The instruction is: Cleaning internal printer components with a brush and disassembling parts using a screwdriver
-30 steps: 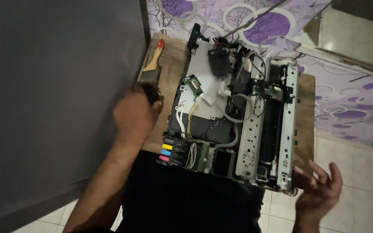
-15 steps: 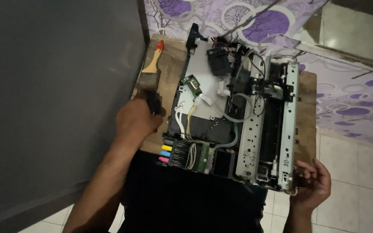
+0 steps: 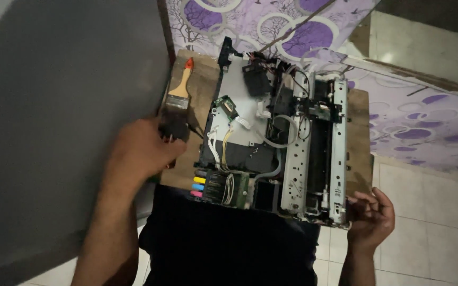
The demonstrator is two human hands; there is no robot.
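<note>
An opened printer (image 3: 276,148) with bare circuit boards, wires and a metal frame lies on a wooden board (image 3: 200,79). My left hand (image 3: 141,153) curls over the board's left edge, its fingertips against the dark bristles of a paintbrush (image 3: 180,90) with a wooden handle and red tip. My right hand (image 3: 371,217) grips the board's near right corner, beside the printer's metal frame. Coloured ink tabs (image 3: 198,186) show at the printer's near left corner.
A grey wall or panel (image 3: 64,106) fills the left side. Purple patterned cloth (image 3: 414,122) lies behind and to the right of the board. Pale floor tiles (image 3: 430,238) show at lower right. My dark clothing (image 3: 223,243) lies under the board's near edge.
My right hand was spread open in the air below the board; it has risen and closed on the near right corner. My left hand stays by the brush.
</note>
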